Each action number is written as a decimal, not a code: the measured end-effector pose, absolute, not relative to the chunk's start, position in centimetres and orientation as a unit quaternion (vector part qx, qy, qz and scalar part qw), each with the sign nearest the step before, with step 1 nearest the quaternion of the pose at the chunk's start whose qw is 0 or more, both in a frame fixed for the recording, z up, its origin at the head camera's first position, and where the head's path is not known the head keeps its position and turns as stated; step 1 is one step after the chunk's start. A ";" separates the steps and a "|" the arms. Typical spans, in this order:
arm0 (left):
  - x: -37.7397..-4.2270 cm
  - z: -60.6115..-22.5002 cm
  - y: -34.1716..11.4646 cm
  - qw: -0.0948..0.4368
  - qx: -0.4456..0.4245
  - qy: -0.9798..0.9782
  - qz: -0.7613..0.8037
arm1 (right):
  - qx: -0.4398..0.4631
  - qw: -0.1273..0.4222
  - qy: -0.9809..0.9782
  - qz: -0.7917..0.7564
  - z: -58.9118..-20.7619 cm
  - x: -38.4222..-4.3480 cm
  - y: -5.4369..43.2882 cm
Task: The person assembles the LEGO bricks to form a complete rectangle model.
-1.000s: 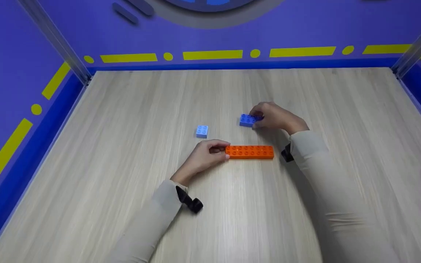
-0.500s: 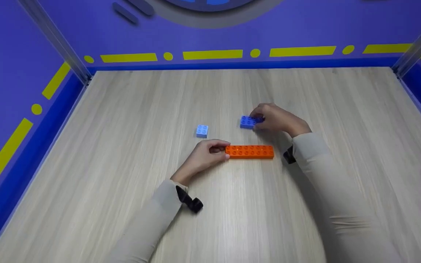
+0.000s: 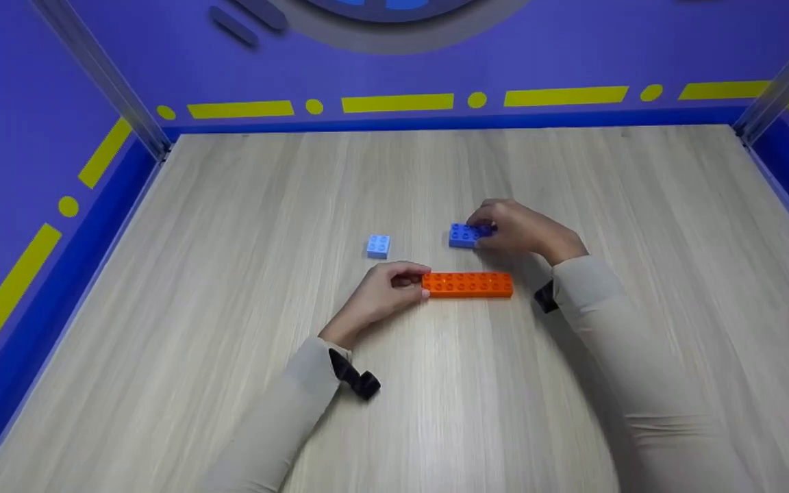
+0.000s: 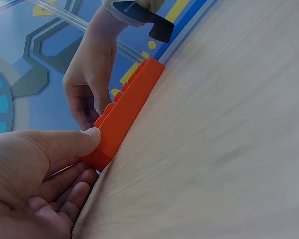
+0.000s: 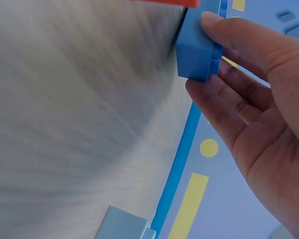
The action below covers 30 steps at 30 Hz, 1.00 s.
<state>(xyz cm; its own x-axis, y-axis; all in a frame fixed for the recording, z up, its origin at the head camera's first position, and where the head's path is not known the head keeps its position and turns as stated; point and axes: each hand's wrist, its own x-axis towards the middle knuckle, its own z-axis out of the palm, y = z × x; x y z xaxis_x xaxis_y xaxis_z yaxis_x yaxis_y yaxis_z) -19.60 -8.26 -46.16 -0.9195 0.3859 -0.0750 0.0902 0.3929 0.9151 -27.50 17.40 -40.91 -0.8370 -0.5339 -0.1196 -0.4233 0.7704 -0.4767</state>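
Note:
In the head view my left hand (image 3: 382,294) pinches the left end of a long orange toy brick (image 3: 467,285) lying studs up on the table. The left wrist view shows its thumb (image 4: 72,144) against the brick's side. Beyond the orange brick, my right hand (image 3: 521,229) pinches a shorter blue toy brick (image 3: 463,235) between thumb and fingers, covering its right end. In the right wrist view this blue brick (image 5: 195,50) sits at or very near the table surface. A small light blue brick (image 3: 379,246) with a square top rests untouched, left of the blue one.
The wood-grain table (image 3: 264,205) is bounded by a purple-blue back wall (image 3: 572,48) and side walls with yellow marks. Both sleeved forearms carry a black wrist device (image 3: 365,385).
My right hand has drawn the blue brick a short way toward me, closer to the orange brick. The left hand, orange brick and light blue brick stay put.

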 end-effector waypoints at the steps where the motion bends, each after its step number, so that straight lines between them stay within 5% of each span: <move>1: -19.6 -46.2 -8.3 0.139 0.144 0.824 0.531 | -0.257 0.127 0.932 -0.222 -40.9 -27.4 17.4; 30: -19.6 -46.2 -8.3 0.137 0.148 0.827 0.525 | -0.316 0.119 0.912 -0.234 -40.1 -25.3 17.7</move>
<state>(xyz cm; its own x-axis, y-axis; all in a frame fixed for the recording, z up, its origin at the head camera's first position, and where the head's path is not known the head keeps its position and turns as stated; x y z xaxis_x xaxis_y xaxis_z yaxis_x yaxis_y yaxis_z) -19.58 -8.27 -46.22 -0.9183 0.3894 -0.0709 0.1017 0.4053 0.9085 -25.30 17.71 -40.11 -0.7723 -0.6316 -0.0685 -0.5207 0.6911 -0.5012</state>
